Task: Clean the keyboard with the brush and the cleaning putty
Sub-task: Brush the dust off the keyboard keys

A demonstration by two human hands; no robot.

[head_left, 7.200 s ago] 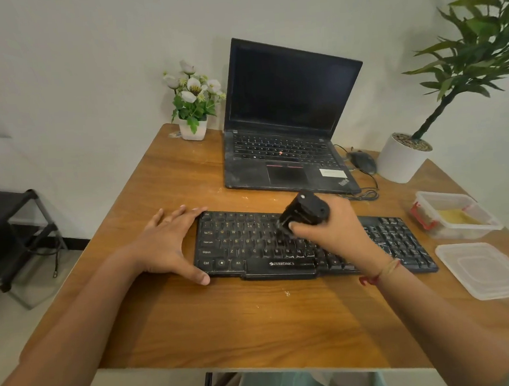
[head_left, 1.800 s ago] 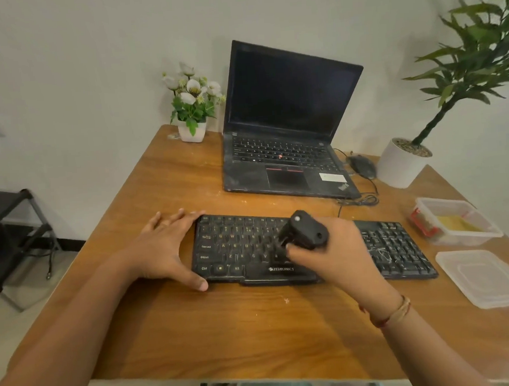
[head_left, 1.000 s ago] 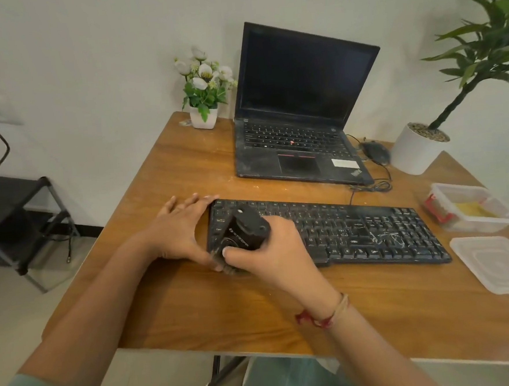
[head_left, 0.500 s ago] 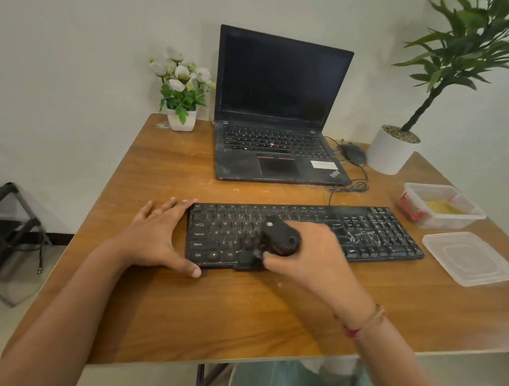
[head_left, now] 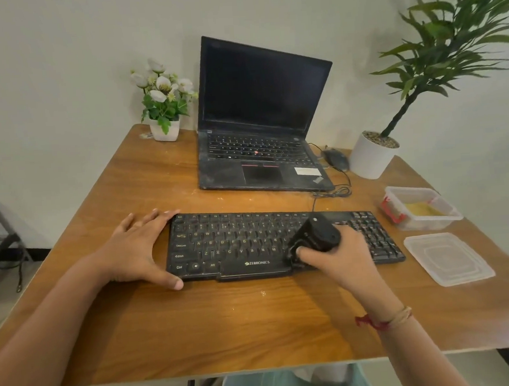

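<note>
the black zebronics keyboard (head_left: 235, 242) lies across the near middle of the wooden table (head_left: 226, 324), long axis left to right. the right hand (head_left: 342, 257) curls round a stubby black brush (head_left: 319, 233), its head down on the keys just right of the spacebar. the left hand (head_left: 133, 249) lies flat, fingers straight, against the keyboard's left end. the yellow cleaning putty (head_left: 422, 209) sits in an open clear tub (head_left: 436, 224) at the right, nearer the right hand, its lid (head_left: 449, 257) beside it. the laptop (head_left: 256, 102) stands behind, not in the way.
</note>
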